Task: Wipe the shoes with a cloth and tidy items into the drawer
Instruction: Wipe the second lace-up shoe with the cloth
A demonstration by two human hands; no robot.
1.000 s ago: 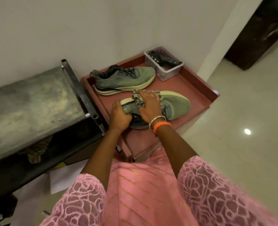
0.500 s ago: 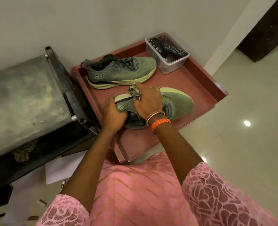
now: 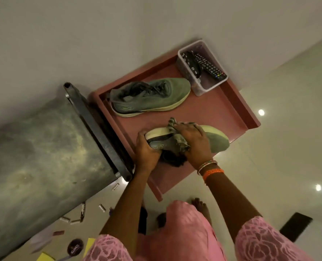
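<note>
Green shoe (image 3: 215,139): left hand (image 3: 147,151) grips heel; right hand (image 3: 193,141) presses cloth (image 3: 177,143) on it.
Remaining: second shoe (image 3: 150,97) beyond hands, tidying.

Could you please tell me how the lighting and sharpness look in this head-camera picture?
Head view: dim, warm light; small bright glare spots on the glossy floor; soft overall, with the far shoe and the remotes in the clear tub slightly blurred; wide-angle bending leans the wall and the steel bench.

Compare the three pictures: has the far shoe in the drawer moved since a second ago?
No. The far shoe lies along the back wall of the red drawer, toe towards the clear box, as before. Only the camera has shifted.
</note>
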